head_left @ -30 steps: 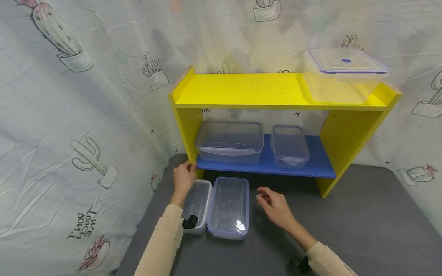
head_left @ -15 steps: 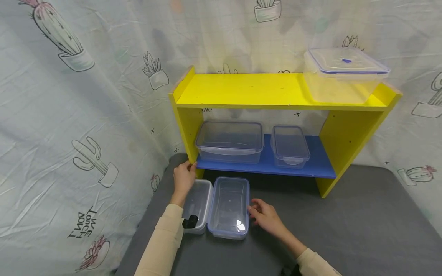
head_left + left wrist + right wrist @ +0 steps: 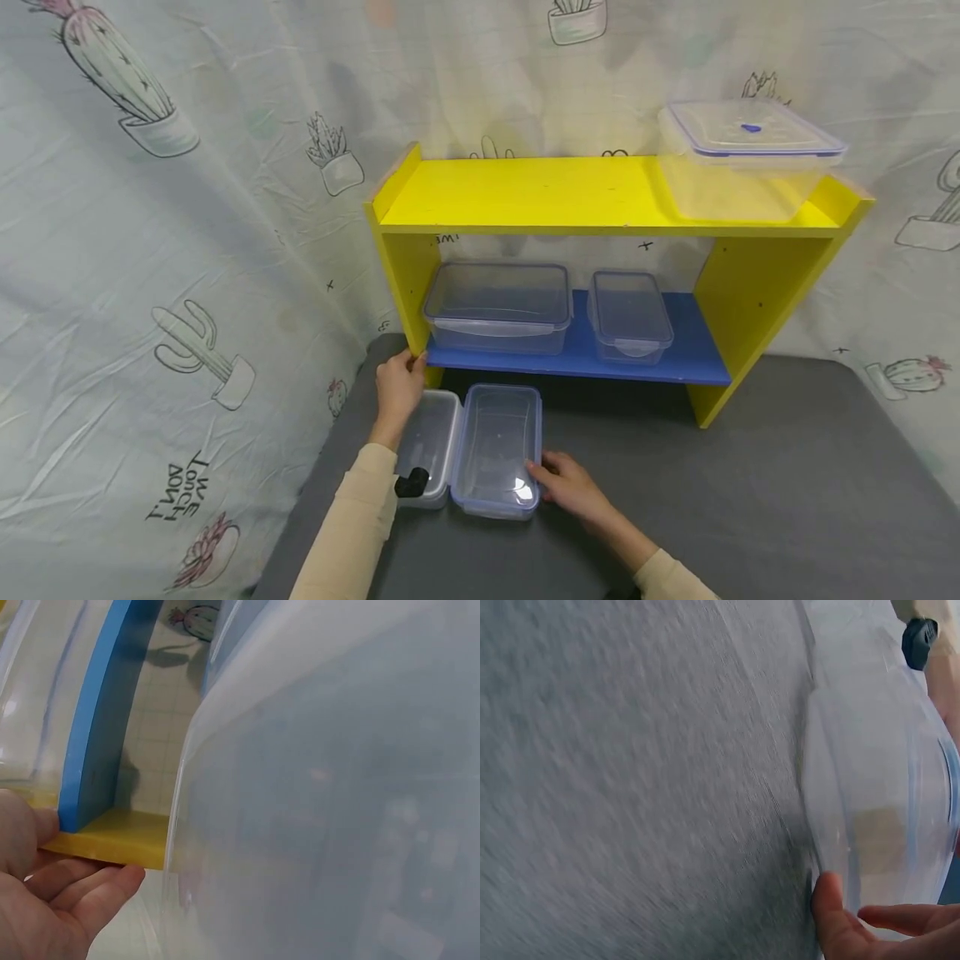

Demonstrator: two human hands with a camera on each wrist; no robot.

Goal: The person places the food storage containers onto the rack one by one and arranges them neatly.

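A clear lidded box (image 3: 497,450) with a blue-rimmed lid lies on the grey table (image 3: 787,483) in front of the yellow shelf (image 3: 525,196). My right hand (image 3: 538,479) grips its near right corner; in the right wrist view my thumb (image 3: 831,911) lies against the box (image 3: 870,802) wall and a finger reaches over its rim. My left hand (image 3: 408,360) holds the front edge of the shelf's left side panel, and the left wrist view shows the thumb and fingers (image 3: 90,892) pinching the yellow panel (image 3: 120,832). A second clear box (image 3: 429,437) sits under my left forearm.
The blue lower board (image 3: 697,358) carries a large clear box (image 3: 498,307) and a small one (image 3: 630,317). A big lidded box (image 3: 750,158) stands on the shelf's top right. Cactus-print cloth (image 3: 187,250) hangs behind and to the left.
My right hand has moved left and down from open air to the lidded box's near right corner and taken hold. My left hand has stayed on the shelf panel.
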